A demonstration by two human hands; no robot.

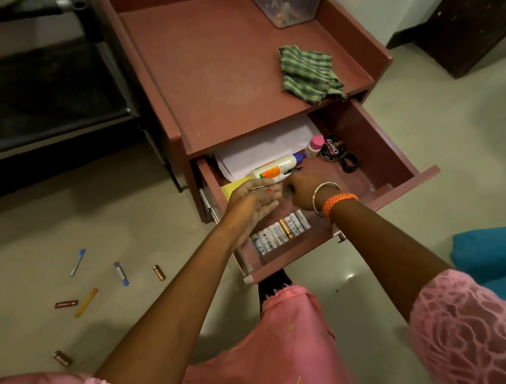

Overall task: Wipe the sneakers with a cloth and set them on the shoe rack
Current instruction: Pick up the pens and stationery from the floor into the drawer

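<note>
Both arms reach forward — left hand (pixel 252 204) flat-fingered, right hand (pixel 301 192) curled, its grip unclear.

The round black tin (pixel 332 148) at the back of the open drawer (pixel 378 159) carries the word "Cherry" in white script on its lid. In the drawer's front corner, the white batteries (pixel 275 234) bear dark print too small to read with certainty. The glue bottle's (pixel 273 169) orange label is illegible.

dim, warm indoor light; soft glare spots on the floor (pixel 351 277) tiles; wide-angle bending at the edges; the left hand (pixel 252 205) slightly motion-blurred.
</note>
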